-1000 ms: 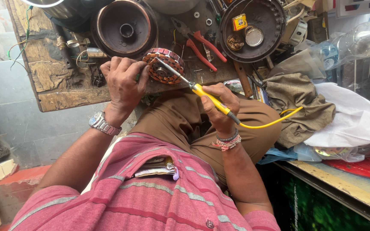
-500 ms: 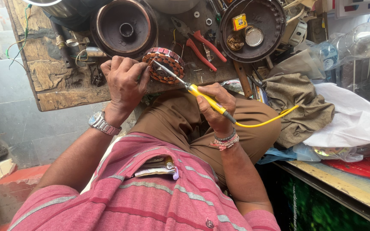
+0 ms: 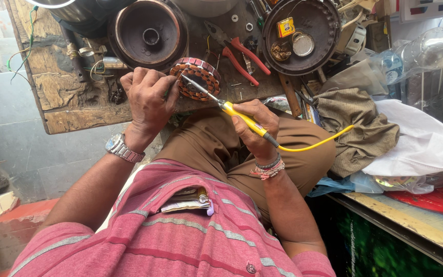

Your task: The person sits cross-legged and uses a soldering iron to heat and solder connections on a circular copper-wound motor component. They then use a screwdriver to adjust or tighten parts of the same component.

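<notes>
Head view shows your left hand (image 3: 148, 97) closed around the near-left edge of the copper-wound stator ring (image 3: 197, 78), fingers curled tight and holding it tilted up on the worn wooden board (image 3: 67, 102). Your right hand (image 3: 256, 128) is wrapped firmly around the yellow handle of the soldering iron (image 3: 232, 110), whose metal tip reaches up and left onto the ring's windings, close to your left fingertips. Compared with half a second ago and a second ago, almost nothing differs: both hands keep the same hold, the ring sits in the same spot on the board, and the iron's tip stays on the same part of the winding; the iron's angle looks unchanged, and any small shift of the tip is too slight to tell. The yellow cord (image 3: 316, 145) trails right from the handle across your thigh toward the crumpled brown cloth (image 3: 357, 123). Just beyond the ring lie red-handled pliers (image 3: 239, 56), with a round dark motor housing (image 3: 149, 33) to their left and a shallow round cover (image 3: 303, 33) holding small parts to their right. A metal watch (image 3: 121, 149) sits on your left wrist.
</notes>
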